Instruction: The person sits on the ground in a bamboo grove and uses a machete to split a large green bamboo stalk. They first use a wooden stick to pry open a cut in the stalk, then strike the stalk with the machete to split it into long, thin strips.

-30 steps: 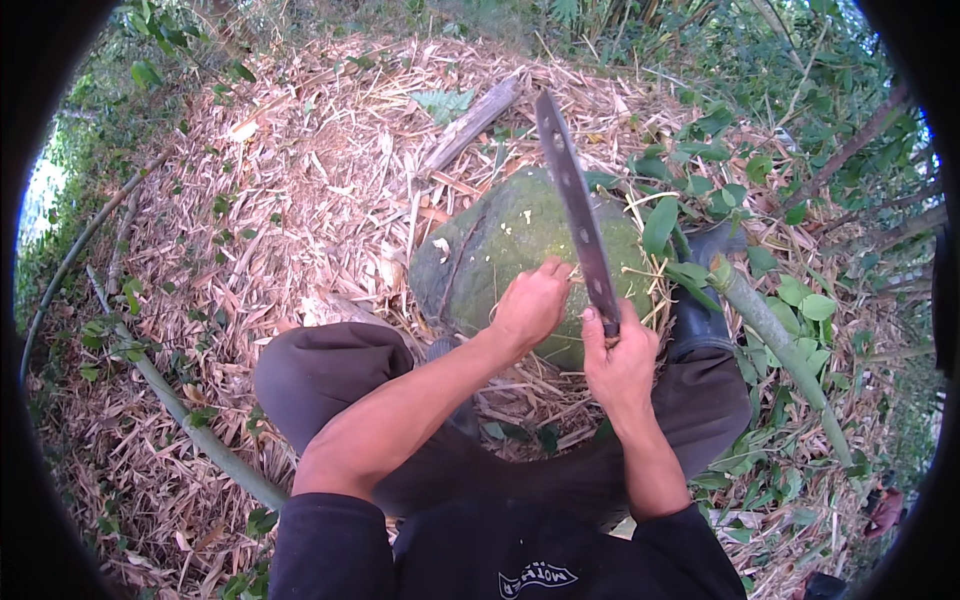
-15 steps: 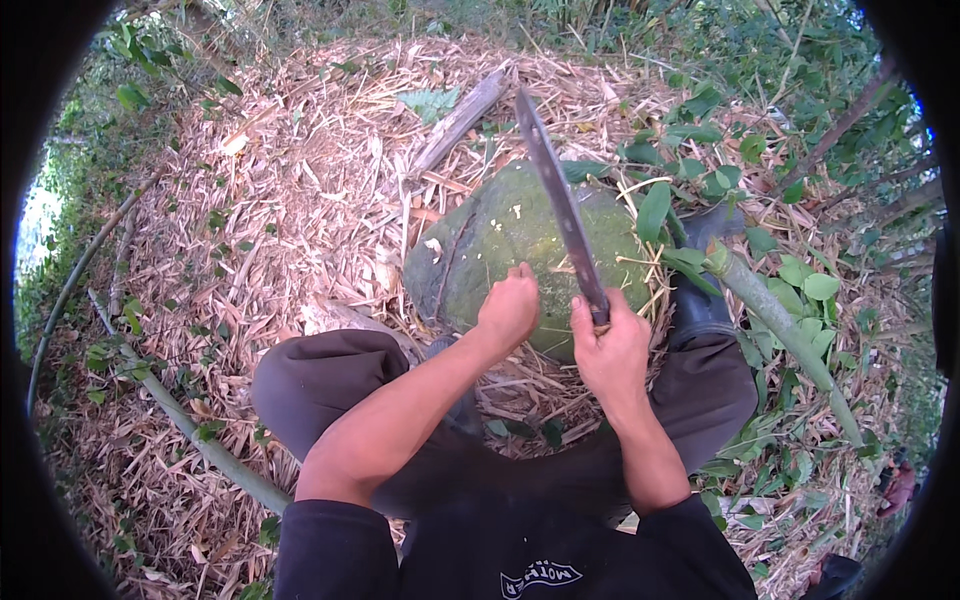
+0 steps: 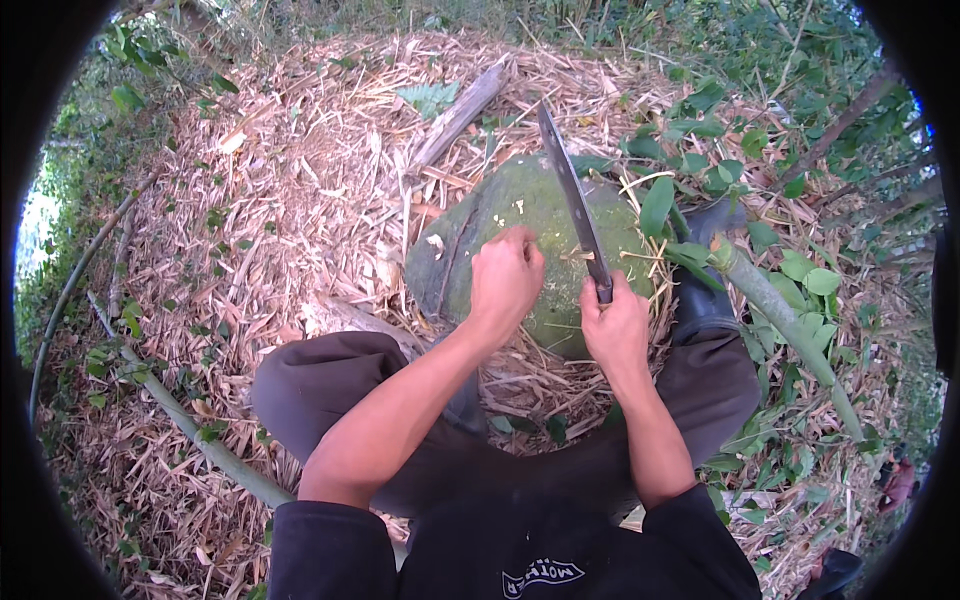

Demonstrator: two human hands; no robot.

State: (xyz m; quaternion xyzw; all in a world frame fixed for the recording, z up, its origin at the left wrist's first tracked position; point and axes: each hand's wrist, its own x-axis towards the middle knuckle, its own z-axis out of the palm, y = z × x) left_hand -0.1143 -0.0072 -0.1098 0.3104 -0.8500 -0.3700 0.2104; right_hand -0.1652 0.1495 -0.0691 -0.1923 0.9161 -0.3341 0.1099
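A large greenish, moss-tinted rock (image 3: 558, 325) lies between my legs, with pale chips scattered on its top. My right hand (image 3: 616, 325) grips the handle of a machete (image 3: 572, 190) at the rock's right side. Its long dark blade points up and away, leaning slightly left, above the rock. My left hand (image 3: 508, 278) is over the middle of the rock, left of the blade and apart from it. The left fingers are curled closed, and whatever they may hold is hidden.
Dry wood shavings (image 3: 300, 190) cover the ground. A short log (image 3: 462, 115) lies beyond the rock. A thick green stem (image 3: 785, 325) slants at the right beside leafy plants (image 3: 800, 275). Another pole (image 3: 205, 440) lies at the left. My boot (image 3: 703, 300) is right of the rock.
My left hand has moved a little farther away over the rock and turned, still closed. The machete has shifted slightly right with my right hand, its tip a bit lower in view.
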